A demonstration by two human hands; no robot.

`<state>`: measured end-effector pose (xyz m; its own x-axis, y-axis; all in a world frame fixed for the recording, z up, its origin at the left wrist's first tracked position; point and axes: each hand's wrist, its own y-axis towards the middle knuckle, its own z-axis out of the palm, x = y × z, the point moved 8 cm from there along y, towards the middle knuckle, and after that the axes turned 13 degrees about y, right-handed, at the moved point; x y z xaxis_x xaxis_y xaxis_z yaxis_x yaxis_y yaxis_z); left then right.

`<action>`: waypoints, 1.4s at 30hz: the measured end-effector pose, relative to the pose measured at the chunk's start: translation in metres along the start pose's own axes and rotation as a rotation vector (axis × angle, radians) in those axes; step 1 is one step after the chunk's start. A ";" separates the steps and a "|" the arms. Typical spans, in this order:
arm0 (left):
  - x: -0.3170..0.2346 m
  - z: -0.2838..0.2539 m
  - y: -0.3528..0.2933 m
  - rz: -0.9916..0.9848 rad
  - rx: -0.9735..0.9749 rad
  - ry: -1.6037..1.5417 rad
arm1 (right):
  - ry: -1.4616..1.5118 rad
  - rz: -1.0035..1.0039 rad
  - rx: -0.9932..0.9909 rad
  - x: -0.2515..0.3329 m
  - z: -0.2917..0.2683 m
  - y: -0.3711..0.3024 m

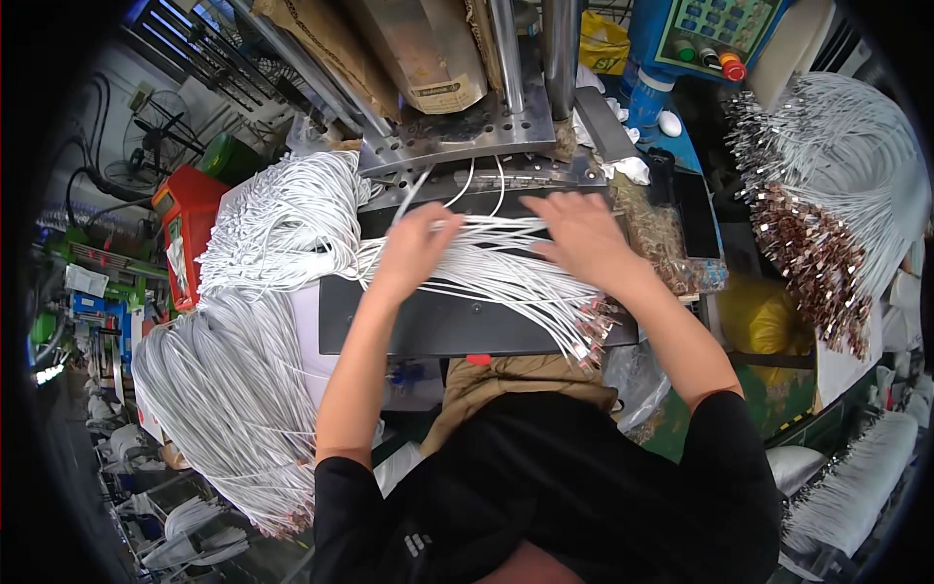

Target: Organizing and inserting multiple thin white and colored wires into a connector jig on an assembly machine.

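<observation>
A bundle of white cables [516, 277] lies across the black work plate in front of me, its reddish-brown and metal-tipped ends fanned out at the right. My left hand [416, 251] is over the left part of the bundle, its fingers curled around a white cable [416, 190] that runs up under the press; the fingertips are partly hidden. My right hand [587, 241] rests at the bundle's right side, fingers stretched out and apart. Two more thin white cables [499, 185] arch from the metal press base [457, 146] toward the space between my hands.
Heaps of white cables [282, 219] sit at the left, with a larger pile [219, 389] below. A big coil of cables [846, 146] stands at the right. Steel press columns [559, 58] rise ahead; a blue control box [715, 34] with buttons is behind, right. A red box [180, 219] is at left.
</observation>
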<state>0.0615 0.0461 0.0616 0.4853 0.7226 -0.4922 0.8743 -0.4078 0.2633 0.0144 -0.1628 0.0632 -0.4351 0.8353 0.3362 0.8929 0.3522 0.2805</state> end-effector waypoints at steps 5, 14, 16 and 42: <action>-0.061 -0.016 0.014 0.092 -0.076 0.087 | 0.324 0.079 0.036 0.006 -0.008 0.022; -0.031 0.010 0.004 -0.079 -0.150 0.251 | 0.247 -0.226 -0.224 0.032 -0.007 0.008; -0.058 -0.008 0.014 0.022 -0.292 0.214 | 0.182 -0.041 -0.115 0.015 0.000 0.019; -0.006 0.107 0.031 -0.606 0.337 -1.093 | 0.440 0.191 0.271 -0.049 0.031 -0.001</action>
<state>0.0843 -0.0302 -0.0160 -0.3845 0.0772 -0.9199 0.8274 -0.4130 -0.3805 0.0383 -0.1905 0.0189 -0.2176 0.6600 0.7190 0.9334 0.3560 -0.0443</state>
